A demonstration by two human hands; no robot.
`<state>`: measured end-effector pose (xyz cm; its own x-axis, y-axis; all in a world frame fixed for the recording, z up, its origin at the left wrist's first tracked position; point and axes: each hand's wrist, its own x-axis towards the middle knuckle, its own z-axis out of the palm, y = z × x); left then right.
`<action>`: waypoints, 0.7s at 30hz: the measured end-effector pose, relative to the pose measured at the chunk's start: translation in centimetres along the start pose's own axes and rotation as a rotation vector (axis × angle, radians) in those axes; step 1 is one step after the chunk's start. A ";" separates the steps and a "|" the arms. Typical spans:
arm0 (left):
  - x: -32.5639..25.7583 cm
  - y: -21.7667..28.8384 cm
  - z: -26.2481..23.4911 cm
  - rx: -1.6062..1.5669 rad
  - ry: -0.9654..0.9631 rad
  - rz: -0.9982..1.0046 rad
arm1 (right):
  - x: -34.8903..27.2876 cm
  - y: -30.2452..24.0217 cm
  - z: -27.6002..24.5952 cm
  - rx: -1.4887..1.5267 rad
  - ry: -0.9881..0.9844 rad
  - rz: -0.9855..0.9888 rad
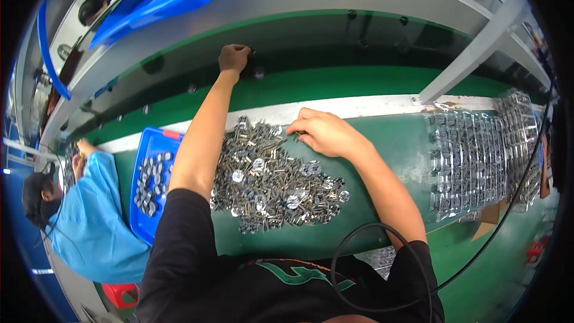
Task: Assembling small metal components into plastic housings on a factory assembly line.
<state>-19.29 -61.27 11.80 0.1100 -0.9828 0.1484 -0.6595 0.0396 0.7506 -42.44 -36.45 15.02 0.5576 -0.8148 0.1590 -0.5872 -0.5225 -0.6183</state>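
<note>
My left hand (234, 60) reaches far out over the green belt, its fingers closed. A small dark round part (252, 50) shows at its fingertips. My right hand (324, 133) is at the far right edge of a heap of small metal parts (281, 188), thumb and fingers pinched on a small dark metal piece (296, 136). Short pins and shiny round pieces lie mixed in this heap on the green tabletop (394, 137). Left of the heap, partly behind my left forearm, sits a blue tray (135, 203) holding several dark round parts (156, 176).
Clear plastic blister trays (466, 161) filled with parts lie at the right. Round parts (259, 73) are spaced along the belt. A grey post (472, 51) rises beyond the table's white edge. A black cable (478, 251) loops by my right arm. A co-worker in blue (95, 221) sits left.
</note>
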 end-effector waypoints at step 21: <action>-26.4 7.0 -8.1 -1.020 -0.544 -0.226 | -3.4 -5.3 -0.2 1.005 0.600 0.357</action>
<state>-20.80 -33.55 18.40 -0.3466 -0.9238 -0.1628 0.2619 -0.2619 0.9289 -41.33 -30.98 17.88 -0.0575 -0.9981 0.0243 0.2110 -0.0360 -0.9768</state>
